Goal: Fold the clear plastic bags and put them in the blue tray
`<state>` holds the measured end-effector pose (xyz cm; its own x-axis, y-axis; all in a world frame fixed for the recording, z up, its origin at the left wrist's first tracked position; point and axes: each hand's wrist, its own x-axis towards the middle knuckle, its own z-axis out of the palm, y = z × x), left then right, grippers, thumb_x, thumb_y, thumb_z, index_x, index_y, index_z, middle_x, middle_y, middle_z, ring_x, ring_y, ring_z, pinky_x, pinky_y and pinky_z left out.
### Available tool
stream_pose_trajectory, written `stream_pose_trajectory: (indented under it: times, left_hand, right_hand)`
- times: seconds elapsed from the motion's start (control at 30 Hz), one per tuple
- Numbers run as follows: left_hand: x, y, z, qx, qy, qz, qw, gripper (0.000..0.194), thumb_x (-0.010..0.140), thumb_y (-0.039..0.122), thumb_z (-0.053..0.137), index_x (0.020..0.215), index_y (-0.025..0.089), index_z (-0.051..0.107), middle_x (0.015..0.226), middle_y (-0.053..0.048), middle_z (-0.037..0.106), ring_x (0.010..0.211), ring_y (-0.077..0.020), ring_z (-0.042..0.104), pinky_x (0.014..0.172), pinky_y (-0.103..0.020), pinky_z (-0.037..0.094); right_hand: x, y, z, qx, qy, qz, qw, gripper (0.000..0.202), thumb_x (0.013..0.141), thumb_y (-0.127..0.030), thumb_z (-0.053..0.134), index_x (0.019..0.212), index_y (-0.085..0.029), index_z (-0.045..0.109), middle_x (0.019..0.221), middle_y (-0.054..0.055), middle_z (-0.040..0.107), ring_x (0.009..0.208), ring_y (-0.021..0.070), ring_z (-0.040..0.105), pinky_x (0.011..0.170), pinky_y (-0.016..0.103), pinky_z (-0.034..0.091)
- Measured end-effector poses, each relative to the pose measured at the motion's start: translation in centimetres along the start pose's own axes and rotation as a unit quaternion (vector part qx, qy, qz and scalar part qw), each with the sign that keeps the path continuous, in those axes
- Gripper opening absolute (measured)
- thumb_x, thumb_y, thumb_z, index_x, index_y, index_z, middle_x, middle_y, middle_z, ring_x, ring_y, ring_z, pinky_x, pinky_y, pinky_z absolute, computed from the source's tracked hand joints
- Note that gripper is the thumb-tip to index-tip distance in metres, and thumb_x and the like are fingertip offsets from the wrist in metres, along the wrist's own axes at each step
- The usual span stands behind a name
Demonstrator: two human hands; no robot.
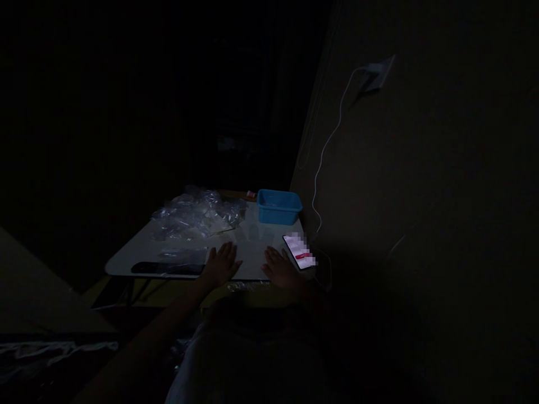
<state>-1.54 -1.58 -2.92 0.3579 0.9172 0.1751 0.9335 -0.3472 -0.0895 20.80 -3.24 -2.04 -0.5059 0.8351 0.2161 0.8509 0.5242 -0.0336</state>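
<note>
Both hands rest near the front edge of a small white table (252, 261). My left hand (221, 265) lies palm down with its fingers spread, holding nothing; a flat clear plastic bag (183, 256) is just left of it. My right hand (280, 268) is also flat and empty, its fingers stretched forward. Close to its right lies a phone (298, 251) with a lit screen, partly blurred. A heap of crumpled clear plastic bags (197, 213) covers the table's back left. At the back right stands a blue plastic basin (279, 207).
A white cable (322, 157) hangs from a wall socket (377, 73) down beside the table's right side. The wall (421, 168) runs close along the right. A small pinkish item (251, 194) sits behind the table. The room is very dark.
</note>
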Motion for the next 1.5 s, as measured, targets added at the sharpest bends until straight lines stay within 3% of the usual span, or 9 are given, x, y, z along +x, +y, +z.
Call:
stream_pose_trajectory:
  times: [0.27,0.43,0.67,0.77,0.87,1.03,1.23,1.33,1.5]
  left_hand:
    - [-0.2,-0.9,0.0,-0.007,-0.007,0.004,1.0,0.059,0.086,0.046,0.023,0.131,0.01,0.029,0.138,-0.019,0.025,0.127,-0.0297,0.021,0.095,-0.055,0.017]
    - [-0.3,-1.5,-0.2,-0.035,0.002,0.032,0.999,0.047,0.086,0.04,0.027,0.127,0.02,0.038,0.137,-0.014,0.03,0.127,-0.0319,0.022,0.093,-0.058,0.018]
    - [0.5,-3.0,-0.7,-0.114,0.038,0.063,0.991,0.044,0.087,0.035,0.027,0.128,0.022,0.035,0.137,-0.008,0.033,0.127,-0.0238,0.023,0.097,-0.044,0.028]
    - [-0.8,-3.1,-1.0,-0.148,0.062,0.132,0.978,0.046,0.086,0.027,0.028,0.131,0.022,0.03,0.139,-0.005,0.029,0.128,-0.0203,0.021,0.102,-0.041,0.023]
    - [-3.2,-2.8,-1.1,-0.182,0.063,0.185,0.964,0.053,0.08,0.017,0.033,0.132,0.024,0.027,0.14,-0.002,0.027,0.127,-0.0176,0.024,0.104,-0.04,0.022]
    - [-5.9,-2.0,-0.5,-0.156,0.065,0.211,0.963,0.057,0.075,0.018,0.042,0.131,0.018,0.03,0.138,-0.008,0.03,0.127,-0.0214,0.025,0.102,-0.042,0.025]
    - [-5.0,-0.7,0.8,-0.12,0.083,0.194,0.97,0.038,0.083,0.014,0.034,0.117,0.023,0.049,0.13,-0.006,0.044,0.122,-0.0193,0.035,0.099,-0.042,0.031]
    - [-4.4,-0.4,1.3,-0.141,0.099,0.193,0.966,0.038,0.084,0.016,0.034,0.118,0.024,0.048,0.128,-0.005,0.046,0.119,-0.0181,0.039,0.098,-0.04,0.033]
    - [-4.1,-0.3,1.4,-0.154,0.101,0.198,0.963,0.04,0.083,0.016,0.033,0.119,0.023,0.048,0.126,-0.004,0.049,0.117,-0.0169,0.042,0.097,-0.038,0.035]
  right_hand:
    - [0.1,3.2,-0.1,-0.084,0.026,0.046,0.995,0.053,0.089,-0.044,0.023,0.124,-0.009,0.042,0.131,0.016,0.038,0.126,0.024,0.025,0.102,0.053,0.005]
    - [0.5,4.1,-1.4,-0.08,0.03,0.039,0.996,0.05,0.088,-0.041,0.028,0.123,-0.008,0.043,0.131,0.017,0.038,0.126,0.0252,0.024,0.101,0.054,0.002]
    - [-2.3,3.0,-2.5,-0.022,-0.02,-0.074,0.997,0.056,0.079,-0.028,0.041,0.131,-0.012,0.031,0.137,0.012,0.03,0.128,0.0215,0.018,0.103,0.047,0.001]
    - [-3.9,2.2,-1.9,-0.011,-0.041,-0.109,0.993,0.066,0.074,-0.032,0.048,0.132,-0.01,0.027,0.139,0.013,0.026,0.129,0.0227,0.014,0.104,0.045,0.001]
    - [-4.4,1.3,-1.1,-0.004,-0.031,-0.109,0.994,0.06,0.074,-0.029,0.048,0.13,-0.012,0.032,0.136,0.012,0.032,0.128,0.0225,0.018,0.103,0.045,0.004]
    - [-3.9,-0.2,-0.5,0.027,0.029,-0.091,0.995,0.045,0.076,-0.025,0.05,0.12,-0.017,0.045,0.123,0.009,0.047,0.117,0.0217,0.034,0.099,0.041,0.017]
    - [-3.9,-0.5,-0.8,0.024,0.055,-0.066,0.996,0.021,0.078,-0.019,0.05,0.097,-0.021,0.059,0.105,0.006,0.057,0.101,0.0197,0.045,0.086,0.035,0.03]
    - [-4.1,-0.3,-1.0,0.016,0.053,-0.051,0.997,0.014,0.08,-0.02,0.049,0.086,-0.022,0.062,0.098,0.004,0.059,0.094,0.0182,0.047,0.082,0.033,0.031]
    - [-4.3,0.1,-1.2,0.031,0.063,-0.051,0.996,0.016,0.081,-0.019,0.048,0.089,-0.021,0.061,0.094,0.004,0.059,0.092,0.0181,0.047,0.082,0.033,0.032]
